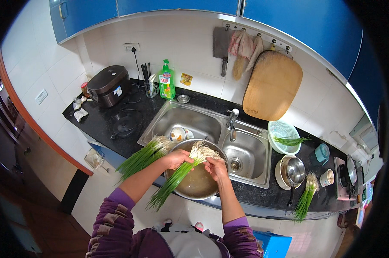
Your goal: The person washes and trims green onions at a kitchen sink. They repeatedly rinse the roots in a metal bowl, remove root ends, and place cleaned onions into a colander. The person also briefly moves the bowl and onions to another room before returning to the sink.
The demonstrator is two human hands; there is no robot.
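Observation:
My left hand [178, 159] is closed around a bunch of green onions [173, 180], just below the white stems. The fingers of my right hand [216, 168] pinch the stringy root end of this bunch. The leaves hang down toward the lower left, past the rim. Beneath both hands is a large round metal basin [201, 197] holding cloudy, brownish water. Left of the basin, a second bunch of green onions [139, 159] lies with its roots toward the sink, partly behind my left forearm.
A double steel sink [204, 117] with a faucet [233, 124] lies beyond the basin; a bowl [177, 133] is in its left side. To the right are a colander [280, 129], a saucepan [295, 169] and more green onions [305, 196]. A cleaver [221, 42] hangs above.

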